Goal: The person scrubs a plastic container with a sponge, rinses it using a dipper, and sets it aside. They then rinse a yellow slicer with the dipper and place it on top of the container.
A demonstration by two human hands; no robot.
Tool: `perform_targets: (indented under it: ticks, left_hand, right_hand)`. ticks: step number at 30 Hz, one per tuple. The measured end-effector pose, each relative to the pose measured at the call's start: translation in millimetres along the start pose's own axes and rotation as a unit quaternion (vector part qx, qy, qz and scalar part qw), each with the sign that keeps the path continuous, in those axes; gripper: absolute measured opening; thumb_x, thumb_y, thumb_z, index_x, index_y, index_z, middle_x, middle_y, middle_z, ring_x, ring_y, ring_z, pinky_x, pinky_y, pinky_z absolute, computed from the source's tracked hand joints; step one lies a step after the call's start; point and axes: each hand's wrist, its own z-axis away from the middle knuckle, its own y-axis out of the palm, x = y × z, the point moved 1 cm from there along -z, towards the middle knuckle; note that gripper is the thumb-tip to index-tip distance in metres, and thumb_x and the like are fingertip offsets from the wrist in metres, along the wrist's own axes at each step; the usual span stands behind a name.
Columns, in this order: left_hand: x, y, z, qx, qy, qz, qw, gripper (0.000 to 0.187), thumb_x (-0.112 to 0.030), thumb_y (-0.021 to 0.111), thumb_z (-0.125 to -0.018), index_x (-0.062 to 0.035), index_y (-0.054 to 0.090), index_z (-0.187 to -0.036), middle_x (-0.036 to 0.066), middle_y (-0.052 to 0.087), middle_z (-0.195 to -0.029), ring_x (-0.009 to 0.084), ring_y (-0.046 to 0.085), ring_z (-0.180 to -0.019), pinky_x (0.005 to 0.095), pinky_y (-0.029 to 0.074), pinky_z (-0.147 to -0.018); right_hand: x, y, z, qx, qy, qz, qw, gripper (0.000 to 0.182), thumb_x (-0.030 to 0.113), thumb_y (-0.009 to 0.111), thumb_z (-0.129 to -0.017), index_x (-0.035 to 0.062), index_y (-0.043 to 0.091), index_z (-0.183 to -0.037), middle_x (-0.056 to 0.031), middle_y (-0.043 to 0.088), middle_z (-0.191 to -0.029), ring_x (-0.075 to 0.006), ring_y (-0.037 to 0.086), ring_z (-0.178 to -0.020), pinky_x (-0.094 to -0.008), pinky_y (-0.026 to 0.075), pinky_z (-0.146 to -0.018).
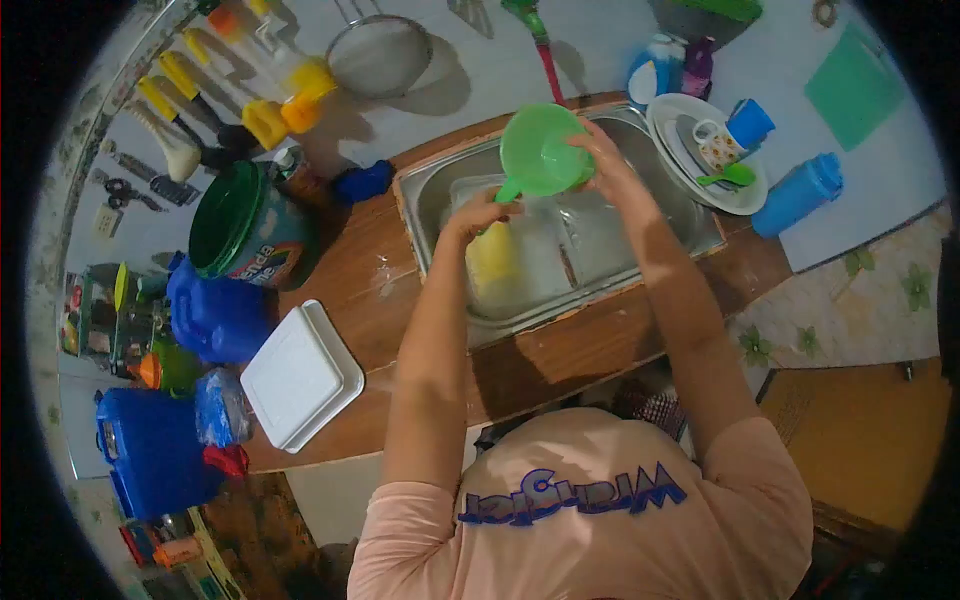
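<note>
Over the sink (412, 205), a light green water dipper (535, 150) is held tilted, its inside facing me. My left hand (478, 216) is closed around the dipper's short handle. At the far side, my right hand (607, 165) grips the rim, with some fingers reaching into the bowl. Below the dipper, a clear plastic container (545, 265) lies in the basin. A blurred yellow thing (492, 258) sits at its left side; I cannot make out what it is.
A white basin of dishes (745, 203) with cups stands right of the sink, beside a blue pitcher (800, 195). On the left are a white lidded container (300, 375), a green bucket (215, 225) and blue jugs (215, 315). A strainer (380, 58) and utensils hang on the wall.
</note>
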Motion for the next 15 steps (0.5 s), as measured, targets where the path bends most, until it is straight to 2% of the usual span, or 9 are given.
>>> perform_targets:
  ticks: [1,3,4,5,7,8,9,12,15]
  left_hand:
    - [-4,-7,5,0.018,-0.017,-0.003,1.0,0.032,-0.018,0.067,-0.069,-0.0022,0.061,-0.097,0.009,0.064,-0.092,0.0212,0.062,-0.082,0.0394,0.049,-0.073]
    - [-41,-13,29,0.017,-0.117,-0.17,0.978,0.034,-0.027,0.068,-0.072,-0.0026,0.062,-0.095,0.01,0.064,-0.085,0.023,0.063,-0.079,0.0385,0.051,-0.07]
    - [-52,-14,39,0.016,-0.169,-0.25,0.953,0.035,-0.031,0.069,-0.074,-0.0028,0.062,-0.094,0.01,0.064,-0.081,0.0239,0.064,-0.078,0.0381,0.051,-0.068]
    - [-54,-14,47,-0.019,-0.114,-0.378,0.919,0.034,-0.03,0.068,-0.075,-0.003,0.062,-0.094,0.012,0.064,-0.082,0.025,0.064,-0.078,0.0387,0.052,-0.067]
    - [-56,-9,62,-0.084,-0.006,-0.609,0.789,0.031,-0.029,0.066,-0.077,-0.0032,0.063,-0.093,0.017,0.065,-0.084,0.027,0.065,-0.079,0.0401,0.052,-0.064]
    - [-44,-7,59,-0.076,-0.021,-0.654,0.752,0.027,-0.026,0.063,-0.077,-0.0081,0.063,-0.097,0.016,0.065,-0.088,0.029,0.065,-0.079,0.0416,0.052,-0.061]
    - [-44,-3,64,-0.103,-0.012,-0.664,0.741,0.026,-0.025,0.062,-0.077,-0.0096,0.063,-0.097,0.015,0.065,-0.088,0.0291,0.065,-0.079,0.0421,0.052,-0.062]
    - [-53,5,96,-0.161,0.015,-0.684,0.711,0.028,-0.025,0.061,-0.076,-0.0155,0.061,-0.102,0.009,0.066,-0.089,0.0286,0.064,-0.084,0.041,0.052,-0.067]
    - [-83,-35,130,-0.116,-0.005,-0.652,0.749,0.03,-0.028,0.06,-0.078,-0.0128,0.061,-0.103,0.012,0.065,-0.091,0.0298,0.064,-0.085,0.0422,0.051,-0.068]
  right_hand:
    - [-17,-10,-3,0.006,0.028,-0.06,0.998,0.078,0.054,0.058,-0.076,0.0148,0.031,-0.138,-0.013,0.036,-0.134,-0.0286,0.038,-0.121,-0.0574,0.037,-0.09]
    - [-87,-37,-28,0.021,0.084,-0.175,0.981,0.082,0.069,0.05,-0.077,0.0147,0.034,-0.136,-0.0106,0.045,-0.127,-0.0255,0.044,-0.116,-0.0558,0.038,-0.088]
    - [-114,-41,-33,-0.065,0.15,-0.119,0.979,0.084,0.073,0.046,-0.075,0.0145,0.036,-0.134,-0.011,0.044,-0.129,-0.0261,0.044,-0.116,-0.0564,0.039,-0.087]
    - [-139,-44,-34,-0.15,0.211,-0.059,0.964,0.086,0.077,0.042,-0.074,0.0143,0.039,-0.133,-0.0114,0.043,-0.13,-0.0266,0.044,-0.116,-0.057,0.039,-0.085]
    - [-184,-60,-32,-0.024,0.279,0.245,0.928,0.075,0.066,0.055,-0.075,0.0107,0.046,-0.125,-0.0152,0.049,-0.125,-0.0274,0.049,-0.112,-0.0515,0.042,-0.085]
    - [-238,-84,-50,0.027,0.233,0.411,0.881,0.066,0.054,0.06,-0.076,0.0087,0.047,-0.122,-0.0181,0.054,-0.118,-0.0289,0.053,-0.108,-0.0479,0.044,-0.085]
    - [-279,-96,-64,0.076,0.176,0.561,0.805,0.058,0.043,0.064,-0.076,0.0066,0.049,-0.119,-0.021,0.058,-0.111,-0.0304,0.056,-0.104,-0.0444,0.046,-0.084]
    - [-285,-47,-43,0.06,0.075,0.621,0.778,0.041,0.024,0.057,-0.079,0.0032,0.056,-0.114,-0.0181,0.059,-0.112,-0.0326,0.06,-0.1,-0.0464,0.047,-0.082]
    - [-239,-18,-17,0.05,0.173,0.709,0.682,0.044,0.015,0.057,-0.076,-0.0029,0.047,-0.115,-0.0258,0.06,-0.101,-0.0362,0.061,-0.09,-0.0424,0.049,-0.078]
